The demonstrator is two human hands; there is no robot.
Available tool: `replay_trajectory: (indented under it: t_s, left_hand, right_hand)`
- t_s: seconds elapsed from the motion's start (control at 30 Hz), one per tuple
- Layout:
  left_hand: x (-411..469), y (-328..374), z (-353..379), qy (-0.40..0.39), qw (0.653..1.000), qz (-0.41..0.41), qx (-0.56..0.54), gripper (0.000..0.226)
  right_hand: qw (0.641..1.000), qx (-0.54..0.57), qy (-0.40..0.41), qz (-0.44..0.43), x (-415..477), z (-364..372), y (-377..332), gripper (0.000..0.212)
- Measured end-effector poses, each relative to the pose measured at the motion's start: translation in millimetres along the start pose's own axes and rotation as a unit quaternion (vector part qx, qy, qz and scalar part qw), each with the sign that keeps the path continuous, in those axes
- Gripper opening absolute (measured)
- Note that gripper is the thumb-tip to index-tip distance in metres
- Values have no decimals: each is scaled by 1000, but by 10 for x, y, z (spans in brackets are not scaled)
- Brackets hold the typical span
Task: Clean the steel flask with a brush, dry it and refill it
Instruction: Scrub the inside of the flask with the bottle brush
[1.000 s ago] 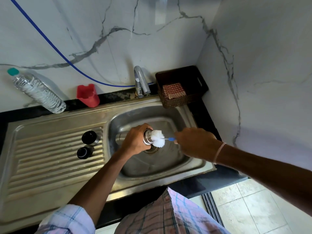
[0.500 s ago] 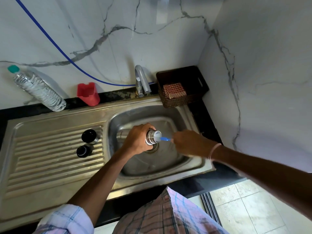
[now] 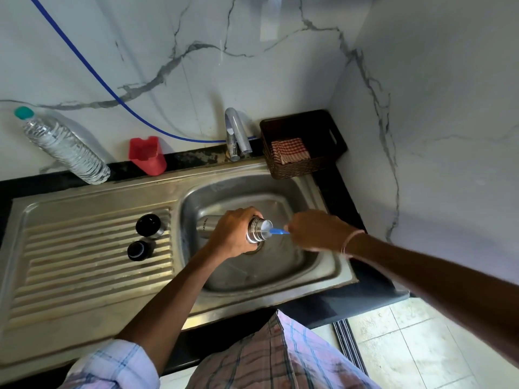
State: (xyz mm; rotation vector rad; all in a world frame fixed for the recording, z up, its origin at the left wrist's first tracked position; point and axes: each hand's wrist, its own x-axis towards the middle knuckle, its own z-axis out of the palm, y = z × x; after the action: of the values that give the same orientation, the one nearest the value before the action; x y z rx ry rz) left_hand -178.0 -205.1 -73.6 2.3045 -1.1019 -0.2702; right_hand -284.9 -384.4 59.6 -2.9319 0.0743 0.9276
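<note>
The left hand (image 3: 233, 234) is closed around the flask (image 3: 206, 226), with the fingers curled over the part just behind the neck. The flask is held on its side above the sink (image 3: 323, 262), and its open mouth points to the right. The right hand (image 3: 317, 230) is a little blurred; its fingers are bent together and they pinch the blue handle of the brush (image 3: 277, 231). Only a short piece of this handle shows between the hand and the mouth of the flask, where the brush goes in; the bristles cannot be seen. On the right wrist there is a thin pale band (image 3: 351, 242). The left arm comes out of a checked sleeve (image 3: 112, 366).

On the ribbed drainboard (image 3: 84, 262), left of the hands, stand two dark caps, the bigger cap (image 3: 148, 225) behind and the smaller cap (image 3: 137, 250) in front, near each other but apart. Behind the sink is the tap (image 3: 237, 136), and a blue hose (image 3: 92, 71) comes down across the marble wall (image 3: 280, 66) and ends just beside it. Right of the tap, in the corner on the black surface (image 3: 365, 293), is a dark woven basket (image 3: 303, 168) with a folded red checked cloth (image 3: 289, 150) inside. Left of the tap stands a red cup (image 3: 147, 155), and further left a clear plastic bottle (image 3: 64, 147) with a green cap
</note>
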Motion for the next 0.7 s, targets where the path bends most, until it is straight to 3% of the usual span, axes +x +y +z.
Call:
replay_trajectory:
  t_s: [0.07,0.1,0.17,0.23,0.33,0.4,0.57,0.63,0.7]
  left_hand:
    - [-7,23,20,-7,1000,4,1,56]
    - [-4,28,19,-9,1000,-3,-1,56]
    - [16,15,5,-6,1000,-27,-13,58]
    - [48,-13,-20,0,998,-53,-39,61]
    - [86,-45,-61,-9,999,-35,-29,64]
    - [105,-72,-88,-22,1000,-16,-8,65]
    - [110,-88,-104,-11,1000,-18,-22,65]
    - [141,-54,-96,-11,999,-25,-33,65]
    - [164,-53,-77,-3,997,-50,-59,65]
  right_hand:
    - [986,146,-70,29,16,-116,87,29]
    - [985,157,-54,49,-6,-160,102,31]
    - [994,-61,85,15,-78,-69,52,26]
    - [952,-238,193,1,-133,115,-67,11]
    - [935,-248,247,-65,-109,194,-28,12]
    - [947,-218,225,-69,-189,101,-5,7]
    - [997,-21,68,-9,-326,-303,123,29]
    - [995,-63,76,4,-302,-343,149,26]
    - [958,-225,179,2,-292,-265,69,10]
